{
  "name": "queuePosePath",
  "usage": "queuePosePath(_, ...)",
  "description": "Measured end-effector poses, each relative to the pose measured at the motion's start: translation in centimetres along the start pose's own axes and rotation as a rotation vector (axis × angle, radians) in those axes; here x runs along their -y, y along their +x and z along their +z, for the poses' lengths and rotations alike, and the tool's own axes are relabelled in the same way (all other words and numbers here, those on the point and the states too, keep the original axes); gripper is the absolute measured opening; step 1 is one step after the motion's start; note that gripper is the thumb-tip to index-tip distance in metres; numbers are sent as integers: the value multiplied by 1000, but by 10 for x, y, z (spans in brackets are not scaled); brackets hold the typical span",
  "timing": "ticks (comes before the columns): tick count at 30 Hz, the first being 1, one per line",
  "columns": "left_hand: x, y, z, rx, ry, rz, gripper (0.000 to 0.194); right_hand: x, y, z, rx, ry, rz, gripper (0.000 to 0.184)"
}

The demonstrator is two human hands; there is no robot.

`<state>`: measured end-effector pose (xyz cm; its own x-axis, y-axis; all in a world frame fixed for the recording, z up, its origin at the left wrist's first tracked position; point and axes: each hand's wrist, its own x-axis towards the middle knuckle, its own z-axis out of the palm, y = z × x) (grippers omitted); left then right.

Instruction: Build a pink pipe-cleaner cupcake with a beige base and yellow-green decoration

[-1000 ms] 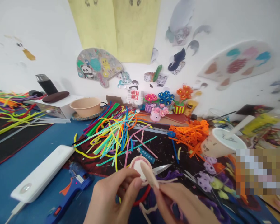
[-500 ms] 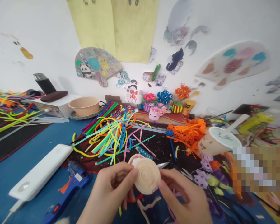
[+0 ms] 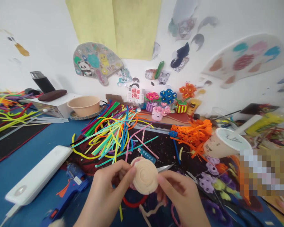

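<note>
A: Where is the piece being worked on?
B: The coiled cream disc (image 3: 145, 176) is low in the centre of the frame, its spiral face turned to the camera. A pink rim (image 3: 134, 162) shows behind its upper left edge.

A: How is it held?
B: Between two hands. The left hand (image 3: 111, 186) pinches its left edge, thumb in front; the right hand (image 3: 180, 192) has its thumb against the right edge, fingers curled in a narrow grip. Some of the fingertips behind are hidden.

A: What lies close by?
B: A pointed metal blade (image 3: 165, 168) just right of the disc, a red ring (image 3: 133, 204) below it, and a loose cream strand (image 3: 148, 214) at bottom centre.

A: And the lower left of the frame?
B: A blue glue gun (image 3: 72, 186), with a white oblong device (image 3: 40, 173) beside it, its cable running to the bottom edge.

A: Further up?
B: Multicoloured pipe cleaners (image 3: 113, 135) sprawl mid-frame, left of centre. Orange fuzzy flowers (image 3: 194, 135) are heaped right of centre, next to a drink cup (image 3: 215, 146) with a thick straw. Behind, against the wall, stand small potted pipe-cleaner flowers (image 3: 168, 96).
</note>
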<state>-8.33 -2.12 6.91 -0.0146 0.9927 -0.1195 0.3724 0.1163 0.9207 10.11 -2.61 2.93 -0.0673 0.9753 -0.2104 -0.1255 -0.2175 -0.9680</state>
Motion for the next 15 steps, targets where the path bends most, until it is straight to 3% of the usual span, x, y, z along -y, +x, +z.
queuePosePath(3, 8, 5, -11, -38, 37, -13, 36, -15, 6, -11, -118, -103, -143, 29)
queuePosePath(5, 16, 8, -20, -76, 69, -7, 35, -27, 11, -16, -109, -154, -240, 46)
queuePosePath(7, 22, 9, -26, -93, 89, 5, 36, -37, 16, -17, -17, -213, -256, 68)
queuePosePath(10, 26, 8, -24, -66, 76, 4, 39, -44, 23, -7, 131, -254, -204, 84)
queuePosePath(15, 24, 6, -11, -26, 97, 21, 40, -39, 30, 12, 190, -320, -238, 69)
